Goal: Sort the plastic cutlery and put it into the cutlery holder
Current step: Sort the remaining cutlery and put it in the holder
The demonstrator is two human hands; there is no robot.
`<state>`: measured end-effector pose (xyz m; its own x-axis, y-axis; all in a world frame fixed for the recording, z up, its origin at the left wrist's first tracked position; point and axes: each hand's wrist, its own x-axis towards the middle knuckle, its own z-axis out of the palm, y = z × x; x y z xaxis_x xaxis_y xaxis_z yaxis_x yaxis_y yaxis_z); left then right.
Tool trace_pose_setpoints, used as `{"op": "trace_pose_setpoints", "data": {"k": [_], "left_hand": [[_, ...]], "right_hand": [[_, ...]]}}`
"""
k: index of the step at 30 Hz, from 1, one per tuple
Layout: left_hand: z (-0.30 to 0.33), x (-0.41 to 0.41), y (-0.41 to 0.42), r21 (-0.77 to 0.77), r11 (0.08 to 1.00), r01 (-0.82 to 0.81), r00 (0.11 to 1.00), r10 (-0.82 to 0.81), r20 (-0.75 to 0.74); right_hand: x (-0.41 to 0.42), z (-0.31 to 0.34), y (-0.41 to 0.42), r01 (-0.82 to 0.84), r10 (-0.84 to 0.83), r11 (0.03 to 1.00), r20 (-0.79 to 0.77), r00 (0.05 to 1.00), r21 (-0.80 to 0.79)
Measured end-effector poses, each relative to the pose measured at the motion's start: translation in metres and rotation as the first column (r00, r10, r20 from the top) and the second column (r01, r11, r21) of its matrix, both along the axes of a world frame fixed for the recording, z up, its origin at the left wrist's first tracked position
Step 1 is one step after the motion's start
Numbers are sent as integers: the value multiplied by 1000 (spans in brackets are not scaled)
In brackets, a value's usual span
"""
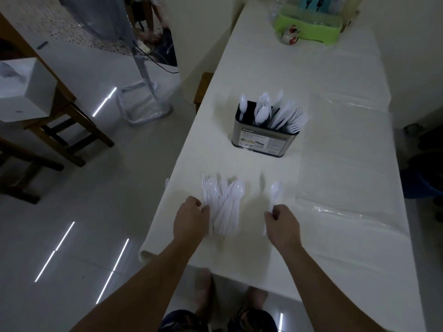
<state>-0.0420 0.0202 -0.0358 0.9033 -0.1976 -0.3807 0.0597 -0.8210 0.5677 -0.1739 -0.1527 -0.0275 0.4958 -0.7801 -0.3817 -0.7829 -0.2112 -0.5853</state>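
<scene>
1 spoon (275,190) pinched in right hand (282,221), left hand (190,218) gripping near bundle (223,207); sorting step, next likely carry spoon to far holder's (260,140) spoon compartment.

The view was dim and grey, with a cool cast. Bright streaks of glare lay on the glossy floor (72,236), reflections of strip lights overhead. Soft, faint shadows sat beside the holder (265,137) and under the cutlery (223,207). That pile was smeared by motion blur, as was the spoon (274,195). Wide-angle distortion bent the table (335,92) edges, and the far end looked soft.
</scene>
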Motion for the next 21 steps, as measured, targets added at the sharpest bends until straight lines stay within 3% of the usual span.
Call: {"op": "trace_pose_setpoints", "data": {"k": [3, 5, 9, 14, 21], "left_hand": [[-1, 1, 0, 10, 1000, 22, 1000, -22, -13], [1, -1, 1, 26, 998, 63, 996, -64, 56], [2, -11, -7, 51, 959, 280, 935, -284, 214], [0, -12, -26, 160, 889, 429, 867, -455, 205], [5, -6, -44, 220, 868, 446, 878, -472, 82]], "right_hand": [[7, -4, 25, -54, 54, 998, 22, 998, 26], [12, -7, 37, -70, 69, 996, 16, 997, 52], [20, -11, 51, -66, 66, 993, 1, 998, 100], [16, -13, 55, -60, 64, 993, -37, 997, 97], [6, -19, 57, -21, 29, 993, -68, 997, 115]]}}
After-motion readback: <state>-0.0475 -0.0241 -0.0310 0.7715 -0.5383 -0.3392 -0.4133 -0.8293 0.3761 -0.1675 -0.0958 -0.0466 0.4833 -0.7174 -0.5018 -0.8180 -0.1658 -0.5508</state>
